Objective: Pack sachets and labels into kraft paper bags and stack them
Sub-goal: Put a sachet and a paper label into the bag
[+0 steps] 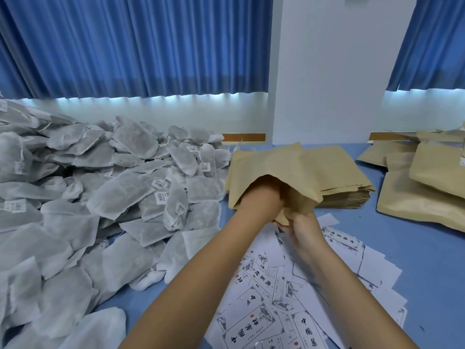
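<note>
Since the tagged mesh sachets [100, 192] lie uncontained in a loose heap filling the left of the frame, their strings could snag and drag out extras when one is lifted. Centre: one kraft bag [289, 167], held open just above a stack of flat empty bags [347, 182]. The left hand [264, 195] is sunk in its mouth with the fingers hidden, so their spread cannot be told, nor whether a sachet is inside. A hard push could split a seam. The right hand [302, 227] pinches the bag's lower lip; if it slips, the mouth would likely close. Lower centre: printed labels [276, 298], overlapping on the blue table [427, 260], so two might lift as one. Right edge: plump filled bags [422, 197], contents unseen, piled askew and likely to slump.
</note>
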`<state>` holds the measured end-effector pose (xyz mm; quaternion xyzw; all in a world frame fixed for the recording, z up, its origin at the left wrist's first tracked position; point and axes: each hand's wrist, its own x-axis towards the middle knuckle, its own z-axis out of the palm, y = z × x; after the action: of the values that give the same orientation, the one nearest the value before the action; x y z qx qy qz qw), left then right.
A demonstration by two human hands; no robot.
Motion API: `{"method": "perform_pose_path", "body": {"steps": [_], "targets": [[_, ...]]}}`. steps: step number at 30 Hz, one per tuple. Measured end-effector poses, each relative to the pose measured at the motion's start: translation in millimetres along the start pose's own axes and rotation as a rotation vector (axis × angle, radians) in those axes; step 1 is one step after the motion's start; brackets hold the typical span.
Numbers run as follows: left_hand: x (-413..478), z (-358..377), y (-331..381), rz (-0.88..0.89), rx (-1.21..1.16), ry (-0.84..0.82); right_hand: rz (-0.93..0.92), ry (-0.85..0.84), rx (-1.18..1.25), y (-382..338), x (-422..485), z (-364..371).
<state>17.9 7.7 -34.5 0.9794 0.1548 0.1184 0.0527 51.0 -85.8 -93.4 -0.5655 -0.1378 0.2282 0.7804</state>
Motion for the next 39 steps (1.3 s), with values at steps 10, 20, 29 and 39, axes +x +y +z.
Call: {"method": "perform_pose_path", "body": {"steps": [10, 20, 29, 39], "targets": [[-43, 11, -99, -0.754, -0.035, 0.583, 0.048, 0.036, 0.13, -4, -10, 4], [-53, 35, -123, -0.694, -0.031, 0.43, 0.053, 0.041, 0.206, -6, -11, 4], [-69, 25, -56, 0.316, -0.543, 0.775, 0.057, 0.05, 0.171, -1, -4, -2], [13, 8, 3, -0.12, 0.329, 0.025, -0.092, -0.007, -0.106, 3, -7, 11]]}}
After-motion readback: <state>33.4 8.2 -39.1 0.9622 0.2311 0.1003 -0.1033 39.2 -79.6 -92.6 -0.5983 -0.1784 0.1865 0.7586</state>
